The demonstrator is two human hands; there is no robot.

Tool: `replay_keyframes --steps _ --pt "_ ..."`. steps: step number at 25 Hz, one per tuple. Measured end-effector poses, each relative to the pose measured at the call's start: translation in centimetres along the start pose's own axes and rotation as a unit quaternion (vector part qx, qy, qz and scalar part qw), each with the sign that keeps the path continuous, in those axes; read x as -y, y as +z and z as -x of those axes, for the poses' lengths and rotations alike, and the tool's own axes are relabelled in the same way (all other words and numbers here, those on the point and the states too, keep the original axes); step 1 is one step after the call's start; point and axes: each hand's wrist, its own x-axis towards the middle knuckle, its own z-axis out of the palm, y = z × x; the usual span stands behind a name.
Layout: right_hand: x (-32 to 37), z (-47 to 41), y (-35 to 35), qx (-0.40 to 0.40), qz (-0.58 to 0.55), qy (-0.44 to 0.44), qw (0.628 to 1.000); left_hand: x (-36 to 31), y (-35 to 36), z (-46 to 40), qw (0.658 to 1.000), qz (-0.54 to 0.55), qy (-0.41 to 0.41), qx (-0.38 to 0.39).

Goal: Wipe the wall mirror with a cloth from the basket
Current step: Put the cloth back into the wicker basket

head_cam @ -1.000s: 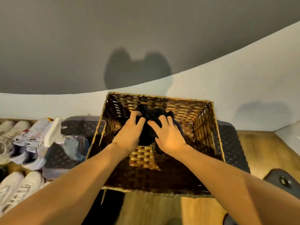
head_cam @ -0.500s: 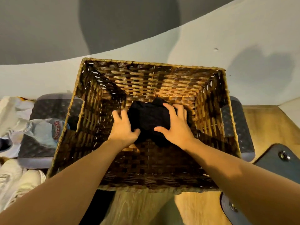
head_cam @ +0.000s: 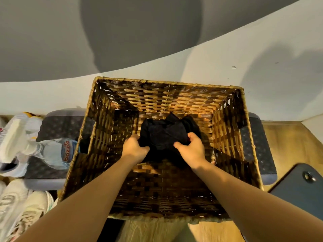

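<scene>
Both my hands are down inside the wicker basket (head_cam: 244, 130). My left hand (head_cam: 134, 149) grips the left edge of the black cloth (head_cam: 164, 135), fingers curled into it; my right hand (head_cam: 191, 149) pinches its right edge. The cloth lies bunched on the basket's bottom. A plastic water bottle (head_cam: 56, 151) lies just left of the basket.

- both bare forearms reach down into the basket (head_cam: 244, 137), side by side
- left hand (head_cam: 134, 150) fingers curled, gripping the cloth (head_cam: 162, 135) at its left edge
- right hand (head_cam: 191, 150) fingers curled over its right edge, thumb pinching in
</scene>
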Motion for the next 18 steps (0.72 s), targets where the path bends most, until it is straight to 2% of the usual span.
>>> replay_keyframes --steps 4,7,9,12,13,15,16,18 --pt "2.0 0.5 -0.1 0.039 -0.162 -0.018 0.986 -0.3 -0.6 0.2 0.999 0.041 0.02 -0.013" --pt "3.1 0.1 0.0 0.076 -0.257 0.053 0.962 -1.2 -0.1 1.3 0.989 0.129 0.013 -0.069" --pt "2.6 -0.5 0.2 0.085 -0.212 0.108 0.968 -1.4 0.3 2.0 0.981 0.176 -0.039 -0.075" --pt "1.4 -0.7 0.0 0.064 -0.068 0.121 0.988 -0.8 0.5 1.4 0.96 0.222 -0.168 -0.014" --pt "1.0 -0.8 -0.1 0.049 -0.043 0.12 0.991 -0.5 0.5 1.2 0.959 0.217 -0.181 0.012" --pt "0.3 -1.0 -0.3 0.009 0.003 0.126 0.992 0.3 0.7 1.1 0.976 0.146 -0.157 0.035" --pt "0.2 -0.9 -0.5 -0.015 0.027 0.119 0.992 0.6 0.9 1.2 0.985 0.109 -0.135 0.019" --pt "-0.4 -0.1 -0.9 -0.083 0.122 0.023 0.989 0.9 1.3 1.8 0.992 0.089 -0.076 -0.044"
